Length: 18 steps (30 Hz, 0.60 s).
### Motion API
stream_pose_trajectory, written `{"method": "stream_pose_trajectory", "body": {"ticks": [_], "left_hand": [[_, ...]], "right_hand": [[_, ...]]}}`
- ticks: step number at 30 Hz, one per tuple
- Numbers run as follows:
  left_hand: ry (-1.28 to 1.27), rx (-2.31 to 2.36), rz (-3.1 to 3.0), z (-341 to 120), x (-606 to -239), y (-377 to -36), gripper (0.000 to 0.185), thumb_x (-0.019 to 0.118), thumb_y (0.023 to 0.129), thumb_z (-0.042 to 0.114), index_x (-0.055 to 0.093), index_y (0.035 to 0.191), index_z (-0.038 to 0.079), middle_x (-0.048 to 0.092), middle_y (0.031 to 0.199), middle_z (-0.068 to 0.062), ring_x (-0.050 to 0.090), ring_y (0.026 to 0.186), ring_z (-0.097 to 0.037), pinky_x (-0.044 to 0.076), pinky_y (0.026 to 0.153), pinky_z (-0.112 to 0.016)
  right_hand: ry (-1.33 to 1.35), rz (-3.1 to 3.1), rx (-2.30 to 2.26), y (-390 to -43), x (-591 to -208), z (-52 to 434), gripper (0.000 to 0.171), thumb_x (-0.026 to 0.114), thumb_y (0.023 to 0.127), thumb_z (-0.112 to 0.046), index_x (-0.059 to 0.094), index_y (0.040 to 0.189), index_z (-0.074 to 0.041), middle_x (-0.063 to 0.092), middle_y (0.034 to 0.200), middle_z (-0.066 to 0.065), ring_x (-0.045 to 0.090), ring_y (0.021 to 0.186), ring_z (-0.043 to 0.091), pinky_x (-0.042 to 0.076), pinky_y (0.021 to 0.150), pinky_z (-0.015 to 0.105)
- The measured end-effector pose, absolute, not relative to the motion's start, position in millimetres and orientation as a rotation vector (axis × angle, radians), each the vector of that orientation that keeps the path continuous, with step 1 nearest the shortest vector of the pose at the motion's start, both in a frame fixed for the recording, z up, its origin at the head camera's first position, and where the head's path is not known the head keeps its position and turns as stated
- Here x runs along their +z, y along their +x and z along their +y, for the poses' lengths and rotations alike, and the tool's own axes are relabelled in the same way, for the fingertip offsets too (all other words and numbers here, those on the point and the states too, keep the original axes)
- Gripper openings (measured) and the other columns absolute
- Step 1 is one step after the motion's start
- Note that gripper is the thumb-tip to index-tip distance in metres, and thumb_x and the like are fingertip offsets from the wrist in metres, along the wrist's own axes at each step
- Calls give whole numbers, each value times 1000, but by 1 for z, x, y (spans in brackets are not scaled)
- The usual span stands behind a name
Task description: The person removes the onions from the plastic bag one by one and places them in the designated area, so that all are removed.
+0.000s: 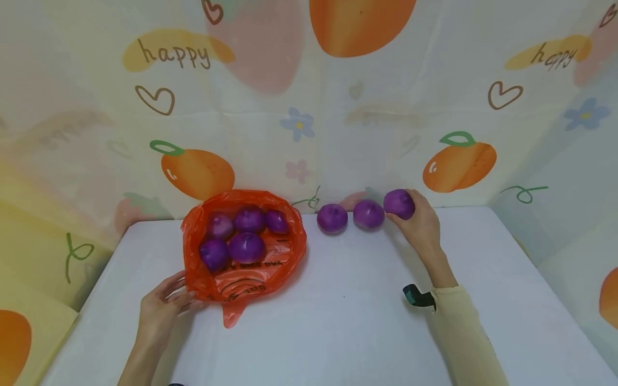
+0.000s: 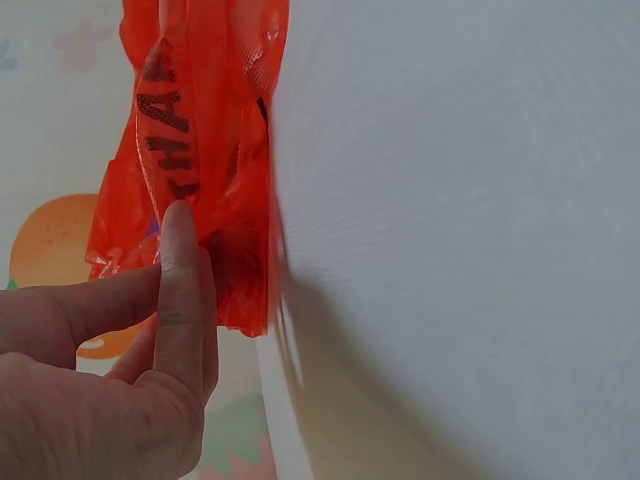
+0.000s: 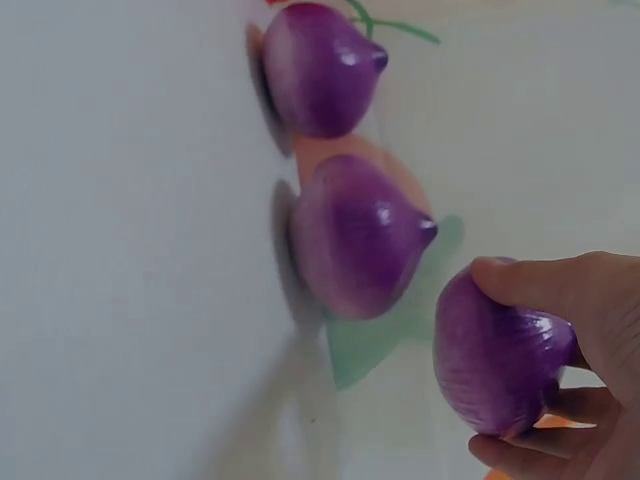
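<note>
In the head view my right hand (image 1: 422,222) grips a purple onion (image 1: 399,204) above the table's back edge. The right wrist view shows the thumb on one side of this onion (image 3: 500,350) and fingertips on the other. Beside it two more purple onions, one near (image 1: 369,215) and one farther left (image 1: 332,219), sit on the table in a row. My left hand (image 1: 161,303) touches the lower left side of a red plastic bag (image 1: 294,268), its fingers mostly straight against the film. Several purple onions (image 1: 248,247) lie inside the bag, whose mouth is spread wide.
The white table (image 1: 347,321) backs onto a fruit-printed cloth (image 1: 367,134). A black strap-like piece (image 1: 418,296) shows by the right sleeve (image 1: 463,327). Only the top of a dark object (image 1: 176,384) shows at the bottom edge.
</note>
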State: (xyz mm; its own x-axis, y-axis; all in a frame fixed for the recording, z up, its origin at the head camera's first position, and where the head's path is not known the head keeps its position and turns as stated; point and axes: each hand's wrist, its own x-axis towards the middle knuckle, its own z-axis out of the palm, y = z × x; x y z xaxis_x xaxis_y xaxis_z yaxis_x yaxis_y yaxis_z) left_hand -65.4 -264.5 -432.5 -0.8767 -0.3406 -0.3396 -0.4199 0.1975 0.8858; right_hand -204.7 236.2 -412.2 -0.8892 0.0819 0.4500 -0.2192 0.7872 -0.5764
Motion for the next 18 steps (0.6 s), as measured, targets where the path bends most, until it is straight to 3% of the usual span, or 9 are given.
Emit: {"method": "stream_pose_trajectory", "body": {"ticks": [18], "left_hand": [[-766, 1823, 2374, -263, -433, -64, 61, 61, 94, 1, 38, 150, 6, 46, 141, -27, 67, 80, -1, 59, 74, -25]], "right_hand": [[-49, -2740, 911, -220, -441, 254, 71, 77, 83, -18, 42, 139, 9, 46, 138, 33, 45, 126, 48, 38, 104, 61]]}}
